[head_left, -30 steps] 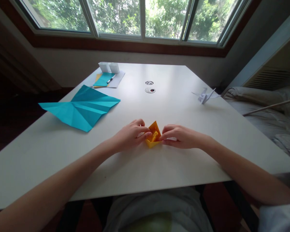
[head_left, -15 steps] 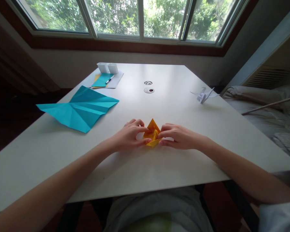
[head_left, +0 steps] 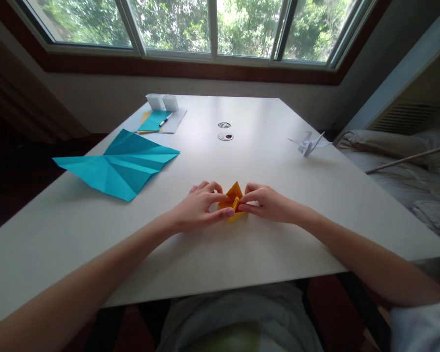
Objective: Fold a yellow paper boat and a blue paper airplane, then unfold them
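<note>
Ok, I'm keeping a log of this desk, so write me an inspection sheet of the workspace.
Surface: white table, two small round discs or stickers on it
Work piece: orange paper, folded, a peak at its far side
Clutter: creased teal paper, left; pen on sheets by two white boxes, far left; white paper crane, right
Left hand: holds the orange paper's left side
Right hand: pinches its right side
Cables: nothing seen
Surroundings: window beyond the table

Beyond the far edge of your white table (head_left: 271, 254), a sliding window (head_left: 176, 29) in a brown surround (head_left: 190, 69) tops a shaded wall (head_left: 106, 98); daylight enters past green foliage (head_left: 253, 29). Off the left edge you see dark drapery (head_left: 14, 102); off the right, pale padded fabric (head_left: 407, 183) below a slatted vent (head_left: 407, 117); beneath the near edge, reddish-brown floor (head_left: 322, 296).
</note>
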### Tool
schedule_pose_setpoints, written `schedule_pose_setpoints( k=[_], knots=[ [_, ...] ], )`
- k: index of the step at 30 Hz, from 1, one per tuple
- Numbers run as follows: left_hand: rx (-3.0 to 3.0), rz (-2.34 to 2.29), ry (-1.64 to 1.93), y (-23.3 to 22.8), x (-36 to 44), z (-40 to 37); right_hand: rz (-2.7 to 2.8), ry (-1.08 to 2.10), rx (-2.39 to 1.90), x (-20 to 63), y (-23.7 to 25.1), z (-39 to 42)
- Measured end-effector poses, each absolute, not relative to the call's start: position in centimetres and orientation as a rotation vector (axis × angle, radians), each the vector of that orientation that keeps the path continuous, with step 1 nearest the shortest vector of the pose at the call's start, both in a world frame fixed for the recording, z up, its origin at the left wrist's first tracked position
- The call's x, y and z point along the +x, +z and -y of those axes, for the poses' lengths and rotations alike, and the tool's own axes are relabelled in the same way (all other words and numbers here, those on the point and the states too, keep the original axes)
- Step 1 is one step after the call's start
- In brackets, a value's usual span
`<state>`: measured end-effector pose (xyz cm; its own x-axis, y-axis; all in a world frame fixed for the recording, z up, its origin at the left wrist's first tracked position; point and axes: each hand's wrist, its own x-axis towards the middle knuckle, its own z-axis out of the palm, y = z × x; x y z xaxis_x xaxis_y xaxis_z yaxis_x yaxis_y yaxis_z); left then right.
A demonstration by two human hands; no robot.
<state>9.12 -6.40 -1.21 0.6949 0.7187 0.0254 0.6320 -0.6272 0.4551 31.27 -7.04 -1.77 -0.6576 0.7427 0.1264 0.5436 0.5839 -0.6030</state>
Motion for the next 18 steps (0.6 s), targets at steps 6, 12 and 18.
schedule_pose_setpoints(
  k=[6,12,18],
  knots=[
    [2.477,-1.031,0.321,-0.94,9.56,6.78,2.241,0.444,-1.086,30.55,-2.19,7.29],
    [2.466,-1.022,0.34,-0.88,9.69,6.69,2.403,0.358,-0.845,30.51,-1.74,7.22],
    [2.466,-1.02,0.33,-0.88,9.58,6.7,2.426,0.385,-0.724,30.73,-1.43,6.92]
  ],
)
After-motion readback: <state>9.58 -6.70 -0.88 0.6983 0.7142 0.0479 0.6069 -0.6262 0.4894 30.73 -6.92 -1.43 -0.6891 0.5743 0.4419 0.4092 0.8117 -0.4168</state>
